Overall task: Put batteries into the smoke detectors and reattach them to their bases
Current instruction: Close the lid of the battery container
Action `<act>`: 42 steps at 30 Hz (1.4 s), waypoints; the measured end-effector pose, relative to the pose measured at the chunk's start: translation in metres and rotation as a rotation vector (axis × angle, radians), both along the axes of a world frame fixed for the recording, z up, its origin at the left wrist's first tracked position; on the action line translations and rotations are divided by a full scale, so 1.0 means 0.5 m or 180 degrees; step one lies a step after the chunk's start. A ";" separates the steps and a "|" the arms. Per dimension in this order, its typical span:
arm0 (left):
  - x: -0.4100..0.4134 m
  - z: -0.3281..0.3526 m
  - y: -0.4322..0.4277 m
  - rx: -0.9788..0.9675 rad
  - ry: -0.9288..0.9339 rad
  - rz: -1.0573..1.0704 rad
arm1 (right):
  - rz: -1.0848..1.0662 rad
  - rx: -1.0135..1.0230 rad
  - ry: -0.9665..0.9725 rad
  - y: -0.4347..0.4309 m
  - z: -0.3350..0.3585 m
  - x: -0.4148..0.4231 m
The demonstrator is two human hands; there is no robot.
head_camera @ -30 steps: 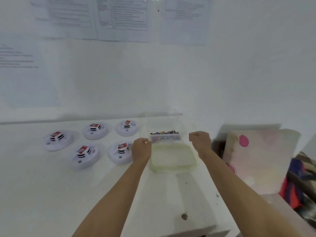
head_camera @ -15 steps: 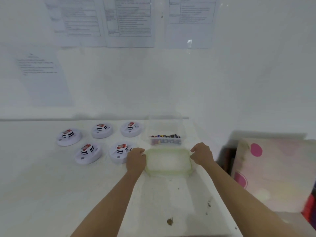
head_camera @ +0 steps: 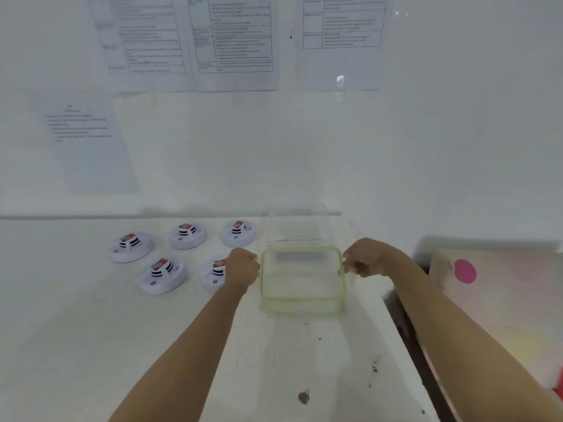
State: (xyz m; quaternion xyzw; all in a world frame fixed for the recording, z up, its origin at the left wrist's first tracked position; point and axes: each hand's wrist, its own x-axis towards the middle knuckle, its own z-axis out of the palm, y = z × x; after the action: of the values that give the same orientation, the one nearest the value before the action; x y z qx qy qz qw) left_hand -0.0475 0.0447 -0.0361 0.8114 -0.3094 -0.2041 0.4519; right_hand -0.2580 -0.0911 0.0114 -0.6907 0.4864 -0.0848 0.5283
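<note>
Nearest you, a brown stain (head_camera: 303, 397) marks the white worktop (head_camera: 91, 345), between your two bare forearms. Farther out, your left hand (head_camera: 243, 269) is curled into a fist against the left edge of a clear lid (head_camera: 301, 280) with a pale green rim. Your right hand (head_camera: 367, 258) pinches the lid's right edge with bent fingers. The lid is blurred and held between both hands, and its near edge hangs low over the worktop.

Just behind the lid stands a clear plastic container (head_camera: 298, 223), open at the top. A dark band shows through the lid at the container's foot, too blurred to identify.

Left of your left hand, five white smoke detectors (head_camera: 163, 275) lie in two rows, two nearer and three farther. Each carries a red-and-white label on top. The nearer right one (head_camera: 213, 274) is partly hidden behind your left hand.

At the right, off the worktop's edge, a pale board (head_camera: 502, 300) with a pink dot leans. Printed sheets (head_camera: 234, 41) hang on the white wall beyond.
</note>
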 end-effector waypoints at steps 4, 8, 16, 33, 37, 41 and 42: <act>0.014 0.079 0.003 -0.0556 0.0697 0.0041 | 0.0085 -0.0042 -0.0488 -0.019 0.059 -0.004; 0.027 0.143 -0.005 -0.0878 0.1044 0.0080 | 0.0013 -0.0102 -0.1259 -0.038 0.110 0.005; 0.106 0.162 -0.101 -0.1749 0.2566 -0.0090 | -0.0870 0.0625 -0.2782 -0.098 0.122 0.091; 0.197 0.035 -0.316 -0.1014 0.2188 0.0049 | -0.1531 0.0074 -0.1588 -0.293 -0.014 0.198; 0.204 0.017 -0.334 -0.0827 0.1617 0.0167 | -0.1487 0.0016 -0.1177 -0.305 -0.030 0.207; 0.208 0.017 -0.336 -0.0960 0.1969 0.0115 | -0.1465 0.0201 -0.1201 -0.311 -0.037 0.213; 0.207 0.018 -0.338 -0.0994 0.2076 0.0083 | -0.1481 0.0279 -0.1267 -0.310 -0.036 0.216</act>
State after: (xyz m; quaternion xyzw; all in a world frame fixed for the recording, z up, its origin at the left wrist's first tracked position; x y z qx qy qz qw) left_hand 0.0559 -0.1242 -0.0270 0.6287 -0.1660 -0.3967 0.6479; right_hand -0.1498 -0.2461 -0.0065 -0.5072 0.5216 -0.3160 0.6090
